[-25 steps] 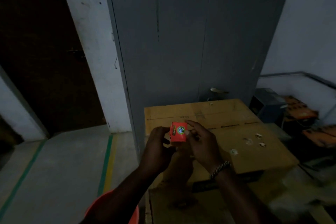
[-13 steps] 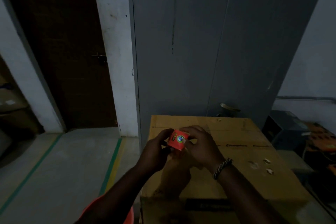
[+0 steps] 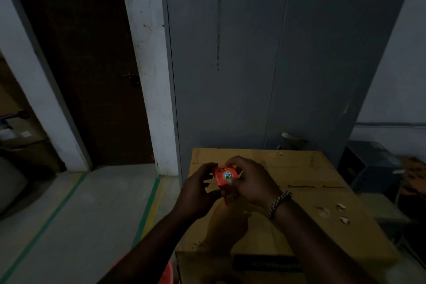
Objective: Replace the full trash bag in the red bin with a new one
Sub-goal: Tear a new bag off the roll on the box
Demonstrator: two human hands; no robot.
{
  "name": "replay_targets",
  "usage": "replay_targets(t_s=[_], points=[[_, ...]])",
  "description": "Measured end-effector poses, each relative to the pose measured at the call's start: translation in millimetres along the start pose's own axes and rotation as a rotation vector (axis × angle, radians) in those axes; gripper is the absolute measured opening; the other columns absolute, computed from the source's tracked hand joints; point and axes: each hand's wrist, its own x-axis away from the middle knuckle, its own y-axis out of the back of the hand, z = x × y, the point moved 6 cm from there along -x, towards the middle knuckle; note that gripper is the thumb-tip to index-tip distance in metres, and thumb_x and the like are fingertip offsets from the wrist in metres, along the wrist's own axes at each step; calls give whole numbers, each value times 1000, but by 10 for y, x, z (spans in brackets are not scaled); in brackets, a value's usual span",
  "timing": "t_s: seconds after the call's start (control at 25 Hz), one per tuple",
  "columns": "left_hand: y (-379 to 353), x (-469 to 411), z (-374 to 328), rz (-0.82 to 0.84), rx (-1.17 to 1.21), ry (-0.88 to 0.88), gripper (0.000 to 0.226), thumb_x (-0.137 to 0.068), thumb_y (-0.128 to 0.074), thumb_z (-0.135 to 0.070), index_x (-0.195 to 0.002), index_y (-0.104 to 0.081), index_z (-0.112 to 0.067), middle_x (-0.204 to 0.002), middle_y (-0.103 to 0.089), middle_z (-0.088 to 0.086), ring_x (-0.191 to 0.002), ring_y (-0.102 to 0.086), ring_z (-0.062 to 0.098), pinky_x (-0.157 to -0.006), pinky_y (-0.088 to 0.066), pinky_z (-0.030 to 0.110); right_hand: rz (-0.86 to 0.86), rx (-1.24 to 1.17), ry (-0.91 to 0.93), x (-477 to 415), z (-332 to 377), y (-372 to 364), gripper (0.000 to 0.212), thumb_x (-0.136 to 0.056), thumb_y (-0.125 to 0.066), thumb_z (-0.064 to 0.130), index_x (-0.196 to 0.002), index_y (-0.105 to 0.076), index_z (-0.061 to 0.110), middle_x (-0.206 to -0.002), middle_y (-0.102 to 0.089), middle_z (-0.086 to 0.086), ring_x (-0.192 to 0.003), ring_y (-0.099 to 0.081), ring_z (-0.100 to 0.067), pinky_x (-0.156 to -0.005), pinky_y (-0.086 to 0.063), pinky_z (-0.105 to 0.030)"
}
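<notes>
A small red box (image 3: 224, 176) with a round green-blue emblem is held above the carton (image 3: 322, 168). The red bin (image 3: 167, 273) peeks out just left of the carton.

Near 6 o'clock only a red sliver of the bin (image 3: 167, 273) shows; an arm (image 3: 147, 249) and the bottom edge cut off the rest. The box (image 3: 225, 174) is partly covered by the left hand (image 3: 196, 193) and right hand (image 3: 251, 182) — its label too small to read. Print on the carton (image 3: 322, 200), at 4 o'clock, is blurred.
</notes>
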Motion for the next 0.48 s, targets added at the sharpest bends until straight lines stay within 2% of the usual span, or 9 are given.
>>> replay_targets(t_s=[0.16,0.24,0.32,0.48], points=[[11,-43,39,-9,-2,10,75,-75,-83,-30,-140,-46,-34,-118,-58,-15,-107,-58,2,-90,-55,24,-131,44,15,-3,22,83,42,-87,-72,13,-120,-59,35,-127,-58,8,-109,-60,-11,-82,-58,-29],[10,-69,56,0,-10,6,71,-78,-81,-26,-140,-47,-33,-113,-59,-15,-104,-60,4,-87,-56,24,-177,80,23,-12,35,108,34,-87,-73,14,-117,-65,29,-123,-63,5,-109,-62,-12,-84,-58,-27],[20,-95,54,-7,-14,5,66,-78,-81,-26,-136,-50,-32,-115,-59,-14,-103,-60,5,-84,-58,26,-166,52,28,-20,29,84,31,-89,-72,16,-119,-69,25,-121,-68,4,-109,-64,-12,-88,-56,-27],[47,-156,87,-6,20,46,65,-76,-82,-29,-134,-52,-29,-126,-53,-14,-105,-60,7,-79,-60,29,-77,-72,15,-8,13,-6,47,-85,-78,20,-129,-64,28,-128,-59,8,-106,-61,-10,-89,-57,-28]])
